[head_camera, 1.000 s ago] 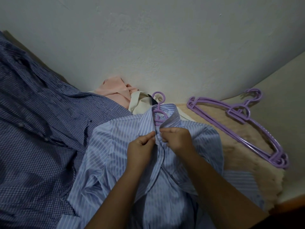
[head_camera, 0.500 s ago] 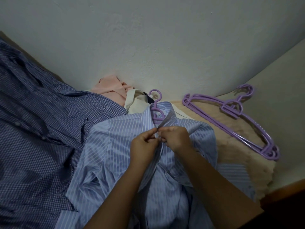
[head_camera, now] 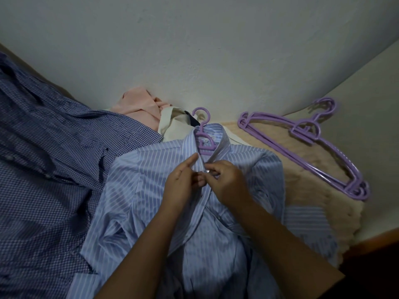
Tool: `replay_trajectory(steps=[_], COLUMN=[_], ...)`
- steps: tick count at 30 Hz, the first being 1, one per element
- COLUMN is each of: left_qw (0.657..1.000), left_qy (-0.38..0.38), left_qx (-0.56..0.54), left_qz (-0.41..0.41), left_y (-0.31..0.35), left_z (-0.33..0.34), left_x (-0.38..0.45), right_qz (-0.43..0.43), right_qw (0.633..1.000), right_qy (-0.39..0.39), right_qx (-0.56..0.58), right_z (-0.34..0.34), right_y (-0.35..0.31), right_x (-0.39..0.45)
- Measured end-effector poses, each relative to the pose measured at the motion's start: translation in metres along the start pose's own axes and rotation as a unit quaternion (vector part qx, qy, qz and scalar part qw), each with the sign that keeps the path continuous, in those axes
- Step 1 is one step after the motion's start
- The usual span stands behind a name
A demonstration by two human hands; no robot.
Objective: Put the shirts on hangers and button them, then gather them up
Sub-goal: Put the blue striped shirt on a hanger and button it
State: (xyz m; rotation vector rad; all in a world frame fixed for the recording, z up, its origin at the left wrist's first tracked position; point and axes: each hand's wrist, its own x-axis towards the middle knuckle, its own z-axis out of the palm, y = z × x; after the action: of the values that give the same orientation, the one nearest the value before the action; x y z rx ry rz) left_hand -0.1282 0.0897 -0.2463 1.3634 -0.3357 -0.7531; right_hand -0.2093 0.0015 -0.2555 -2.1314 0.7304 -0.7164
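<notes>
Light-blue white-striped cotton shirt, laid flat on a purple plastic hanger beside a navy checked shirt: soft, limp, light cloth, best taken at the stiffer placket edges, where left hand and right hand pinch around a small button.

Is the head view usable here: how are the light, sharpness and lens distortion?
Head view: dim, bluish light, the lower right corner nearly black; strong wide-angle bending of the wall edge; both hands and the striped shirt sharp enough, a small glint on the button.
</notes>
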Motion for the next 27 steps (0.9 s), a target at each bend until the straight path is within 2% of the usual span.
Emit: replay_trajectory(steps=[3, 8, 12, 16, 18, 23, 27], left_qw=[1.0, 0.989, 0.99, 0.989, 0.988, 0.987, 0.987], left_qy=[-0.015, 0.009, 0.014, 0.023, 0.027, -0.002, -0.015], left_qx=[-0.001, 0.129, 0.117, 0.108, 0.108, 0.097, 0.086], left_qz=[0.011, 0.069, 0.076, 0.099, 0.11, 0.131, 0.133], left_y=[0.001, -0.008, -0.01, -0.011, -0.01, -0.003, 0.002], left_z=[-0.002, -0.01, -0.009, -0.005, -0.003, -0.003, -0.005], left_x=[0.0, 0.005, 0.007, 0.009, 0.01, 0.018, 0.023], right_qz=[-0.022, 0.011, 0.009, -0.086, -0.104, -0.073, -0.01], right_qw=[0.999, 0.998, 0.998, 0.995, 0.993, 0.995, 0.997], right_qy=[0.03, 0.014, 0.02, 0.041, 0.032, 0.04, 0.02], right_qx=[0.009, 0.055, 0.06, 0.037, 0.036, 0.053, 0.069], right_z=[0.002, 0.001, 0.001, 0.0, 0.001, 0.002, 0.001], right_y=[0.001, 0.001, 0.001, -0.002, -0.002, -0.005, -0.007], right_x=[-0.002, 0.001, 0.002, 0.001, 0.004, 0.012, 0.022])
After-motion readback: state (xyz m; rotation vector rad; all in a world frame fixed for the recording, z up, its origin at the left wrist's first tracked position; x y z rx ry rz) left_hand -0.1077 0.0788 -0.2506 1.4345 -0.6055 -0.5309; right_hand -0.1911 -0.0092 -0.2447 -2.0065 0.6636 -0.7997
